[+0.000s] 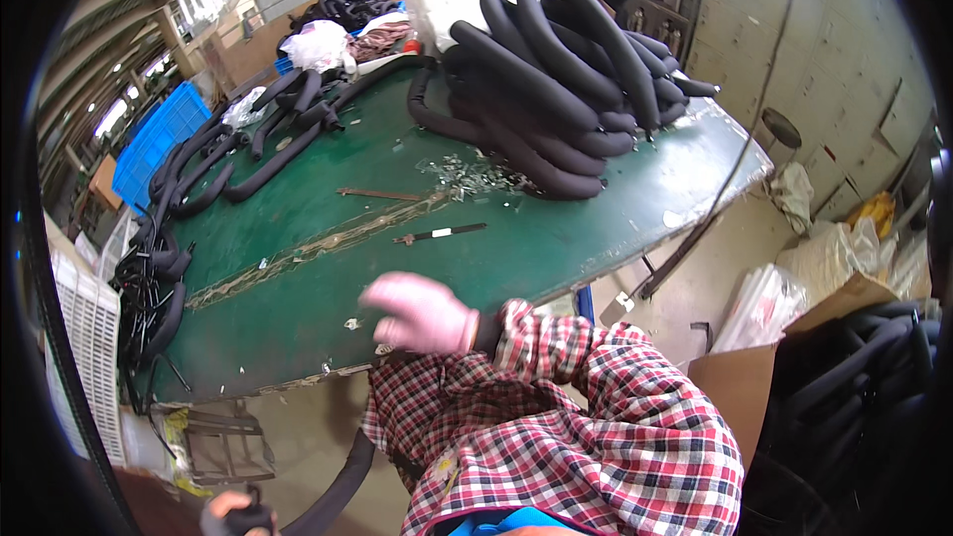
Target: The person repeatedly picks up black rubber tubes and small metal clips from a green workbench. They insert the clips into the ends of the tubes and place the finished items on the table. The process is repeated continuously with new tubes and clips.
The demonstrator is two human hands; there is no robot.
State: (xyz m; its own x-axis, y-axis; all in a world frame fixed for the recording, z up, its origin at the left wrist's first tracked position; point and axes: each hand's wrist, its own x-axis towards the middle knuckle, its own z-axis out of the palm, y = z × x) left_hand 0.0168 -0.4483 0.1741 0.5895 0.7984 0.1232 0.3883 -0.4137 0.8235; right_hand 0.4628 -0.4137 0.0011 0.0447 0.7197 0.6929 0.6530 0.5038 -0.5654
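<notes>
Black tube (340, 484): low, below the counter (298, 323)'s near edge, beside your left hand
Left hand (236, 516): looks curled round a dark piece (256, 514); can't tell if that's tube end
Right hand (419, 314): gloved, empty, fingers spread, blurred; well apart from left
Risk: tube could snag on that ragged edge if you lift close; foam may tear
Cardboard box (733, 392): black tubes (844, 377) heaped inside
Blue crate (159, 147): contents hidden

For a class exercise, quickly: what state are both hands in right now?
Left hand: closed, apparently holding a black foam tube.
Right hand: loosely open, empty.
</notes>
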